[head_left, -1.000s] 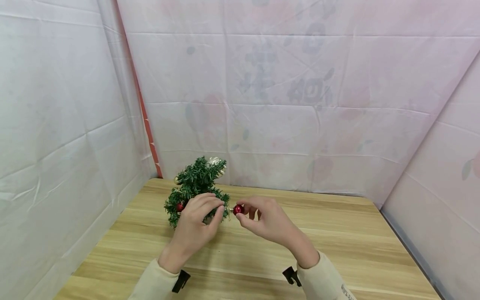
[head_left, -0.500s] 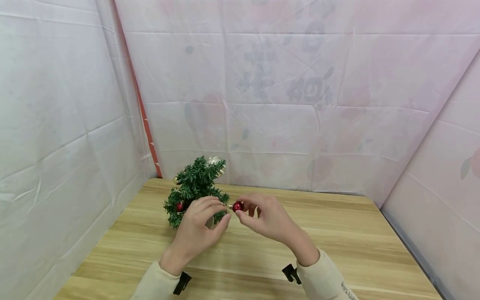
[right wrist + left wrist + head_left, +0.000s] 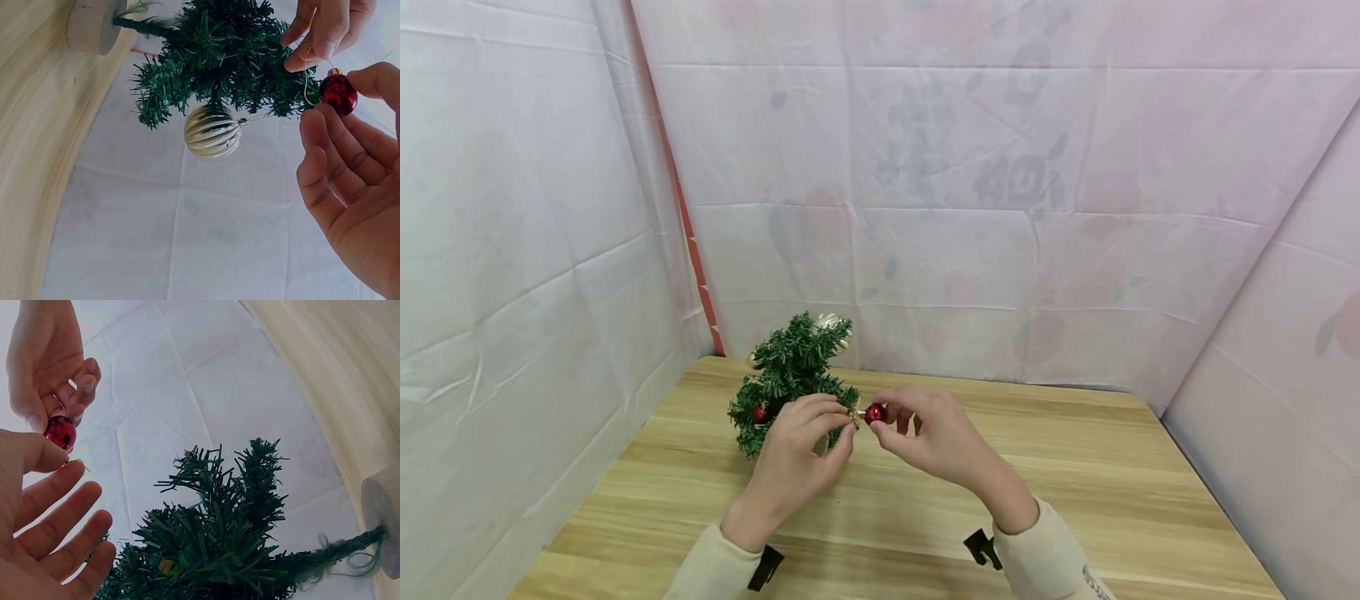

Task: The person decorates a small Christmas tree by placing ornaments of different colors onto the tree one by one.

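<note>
My right hand (image 3: 936,437) pinches a small red Christmas ball (image 3: 876,413) between thumb and fingertips, its gold cap turned toward the left. Facing it, my left hand (image 3: 797,442) pinches the thin gold hanging loop (image 3: 305,84) at the cap, with thumb and index finger; the other fingers spread loosely in the left wrist view. Just behind the left hand stands a little green artificial Christmas tree (image 3: 793,354), partly covered by that hand. A silvery ribbed ball (image 3: 212,132) hangs from one of its branches. Another red ball (image 3: 760,413) shows low on the tree's left side.
The tree rises from a round wooden base (image 3: 94,28) on the wood-grain table (image 3: 1037,517). A gold ball (image 3: 752,360) sits at its upper left. Pale cloth walls (image 3: 970,250) enclose the table at the back and both sides.
The red ball and right hand have shifted slightly up and left. The left thumb swung away from the index finger, then came back closer to it at the gold loop.
</note>
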`<state>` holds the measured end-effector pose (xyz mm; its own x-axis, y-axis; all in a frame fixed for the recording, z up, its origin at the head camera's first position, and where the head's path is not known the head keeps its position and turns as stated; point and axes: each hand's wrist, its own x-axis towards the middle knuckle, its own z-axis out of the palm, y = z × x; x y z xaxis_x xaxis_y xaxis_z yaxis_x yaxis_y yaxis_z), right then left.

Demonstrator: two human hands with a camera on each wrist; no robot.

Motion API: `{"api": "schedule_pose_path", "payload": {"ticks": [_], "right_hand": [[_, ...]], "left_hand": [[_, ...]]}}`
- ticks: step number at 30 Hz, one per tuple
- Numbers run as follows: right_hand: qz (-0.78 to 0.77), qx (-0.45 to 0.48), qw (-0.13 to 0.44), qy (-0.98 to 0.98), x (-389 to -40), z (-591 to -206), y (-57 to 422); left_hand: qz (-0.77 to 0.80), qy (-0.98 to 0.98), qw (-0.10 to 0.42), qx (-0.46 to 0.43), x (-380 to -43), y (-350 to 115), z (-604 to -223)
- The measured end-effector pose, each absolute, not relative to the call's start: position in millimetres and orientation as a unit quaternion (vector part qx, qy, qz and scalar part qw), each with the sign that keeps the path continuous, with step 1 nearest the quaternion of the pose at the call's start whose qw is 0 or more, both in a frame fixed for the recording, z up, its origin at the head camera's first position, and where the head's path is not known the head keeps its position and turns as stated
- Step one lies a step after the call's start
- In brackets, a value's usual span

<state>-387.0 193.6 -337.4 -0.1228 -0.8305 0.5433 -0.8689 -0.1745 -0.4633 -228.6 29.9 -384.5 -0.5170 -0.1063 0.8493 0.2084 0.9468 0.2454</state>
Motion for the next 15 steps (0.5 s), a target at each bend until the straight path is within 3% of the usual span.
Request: {"api": "schedule_pose_path", "payload": {"ticks": [15], "right_hand": [[0.382, 0.662, 0.020, -0.645, -388.2, -344.8, 193.7]], "left_hand": [[-0.178, -0.836, 0.519, -0.010, -226.8, 29.6, -382.5]]}}
